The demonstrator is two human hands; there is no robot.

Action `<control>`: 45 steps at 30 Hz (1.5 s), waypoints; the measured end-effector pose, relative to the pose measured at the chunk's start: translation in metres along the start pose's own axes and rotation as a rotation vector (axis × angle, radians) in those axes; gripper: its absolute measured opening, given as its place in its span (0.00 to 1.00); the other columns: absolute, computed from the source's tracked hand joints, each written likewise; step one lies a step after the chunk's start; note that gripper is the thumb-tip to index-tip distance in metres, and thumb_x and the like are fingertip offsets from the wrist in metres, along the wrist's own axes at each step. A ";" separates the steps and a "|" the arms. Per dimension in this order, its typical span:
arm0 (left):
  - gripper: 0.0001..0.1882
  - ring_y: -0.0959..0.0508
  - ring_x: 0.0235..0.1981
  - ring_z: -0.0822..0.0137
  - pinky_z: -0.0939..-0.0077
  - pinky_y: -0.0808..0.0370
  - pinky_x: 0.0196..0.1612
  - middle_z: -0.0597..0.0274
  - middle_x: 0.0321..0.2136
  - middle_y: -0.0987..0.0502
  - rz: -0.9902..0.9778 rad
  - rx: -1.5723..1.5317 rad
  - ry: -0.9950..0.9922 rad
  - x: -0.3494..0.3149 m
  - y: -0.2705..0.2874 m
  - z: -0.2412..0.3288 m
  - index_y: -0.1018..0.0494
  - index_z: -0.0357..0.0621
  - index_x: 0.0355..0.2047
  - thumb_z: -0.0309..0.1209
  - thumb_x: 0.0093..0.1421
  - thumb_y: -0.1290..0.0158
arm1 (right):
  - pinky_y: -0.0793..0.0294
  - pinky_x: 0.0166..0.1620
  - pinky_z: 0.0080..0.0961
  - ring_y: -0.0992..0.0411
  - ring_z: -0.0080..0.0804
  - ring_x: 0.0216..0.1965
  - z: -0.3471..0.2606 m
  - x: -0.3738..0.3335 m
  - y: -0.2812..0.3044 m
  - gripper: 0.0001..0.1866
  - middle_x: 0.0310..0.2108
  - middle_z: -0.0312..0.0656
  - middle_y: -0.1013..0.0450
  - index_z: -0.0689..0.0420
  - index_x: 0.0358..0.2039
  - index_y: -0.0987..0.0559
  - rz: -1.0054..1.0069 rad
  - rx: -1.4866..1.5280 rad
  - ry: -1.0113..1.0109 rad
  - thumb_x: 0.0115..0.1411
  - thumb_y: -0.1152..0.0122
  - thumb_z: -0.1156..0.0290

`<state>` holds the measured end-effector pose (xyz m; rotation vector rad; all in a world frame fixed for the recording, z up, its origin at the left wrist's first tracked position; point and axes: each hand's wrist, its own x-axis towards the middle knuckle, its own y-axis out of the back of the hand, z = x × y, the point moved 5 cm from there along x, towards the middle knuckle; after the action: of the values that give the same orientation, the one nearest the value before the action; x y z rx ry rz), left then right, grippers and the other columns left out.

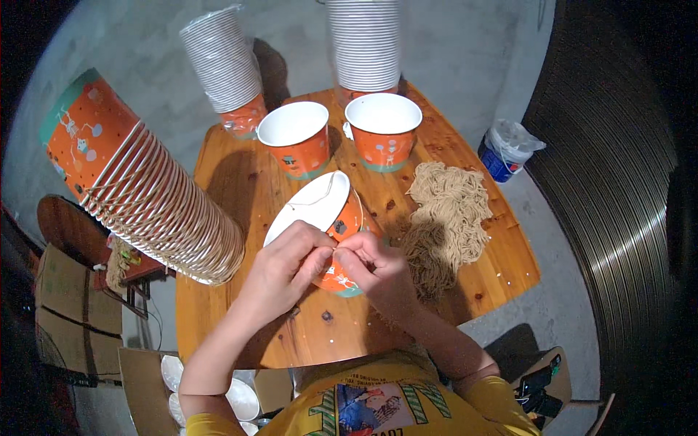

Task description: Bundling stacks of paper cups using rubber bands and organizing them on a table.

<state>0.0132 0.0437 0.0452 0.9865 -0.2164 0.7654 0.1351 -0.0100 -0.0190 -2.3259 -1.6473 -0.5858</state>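
Note:
An orange paper bucket [347,221] with a white inside and a green base lies tilted on its side in front of me. A thin tan cord [320,198] hangs across its white opening and runs along its rim. My left hand [294,263] and my right hand [374,270] meet fingertip to fingertip over the bucket's side. Both are closed in a pinch, on what looks like the cord; most of it is hidden by the fingers. To the right of my right hand lies a heap of tan cords [454,207], its near part in shadow.
Two orange buckets [294,142] stand upright behind the work. A tall leaning stack of corded buckets [167,200] is at the left. Two wrapped stacks [222,62] rise at the wooden table's [502,272] far edge. A lined pail [505,149] stands on the floor beyond.

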 end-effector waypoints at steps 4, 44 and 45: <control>0.04 0.27 0.27 0.63 0.73 0.29 0.30 0.58 0.27 0.31 -0.001 -0.042 0.065 -0.001 -0.002 -0.001 0.32 0.36 0.30 0.23 0.55 0.48 | 0.48 0.20 0.11 0.46 0.07 0.18 -0.003 -0.001 0.001 0.04 0.17 0.23 0.40 0.58 0.31 0.29 0.040 -0.044 0.075 0.57 0.45 0.81; 0.06 0.25 0.30 0.63 0.72 0.28 0.33 0.59 0.28 0.27 0.040 0.006 0.029 -0.001 -0.008 0.002 0.27 0.37 0.30 0.24 0.52 0.44 | 0.45 0.20 0.15 0.42 0.11 0.17 0.008 0.002 0.004 0.07 0.15 0.28 0.38 0.56 0.26 0.34 0.065 0.204 -0.123 0.52 0.47 0.82; 0.06 0.25 0.30 0.63 0.72 0.28 0.33 0.59 0.28 0.27 0.040 0.006 0.028 -0.001 -0.008 0.003 0.27 0.37 0.30 0.24 0.52 0.44 | 0.39 0.23 0.15 0.38 0.13 0.19 0.009 0.002 0.005 0.05 0.18 0.31 0.36 0.58 0.28 0.34 0.017 0.173 -0.156 0.54 0.49 0.82</control>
<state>0.0178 0.0383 0.0412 0.9787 -0.2103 0.8166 0.1415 -0.0065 -0.0261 -2.3062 -1.6692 -0.2518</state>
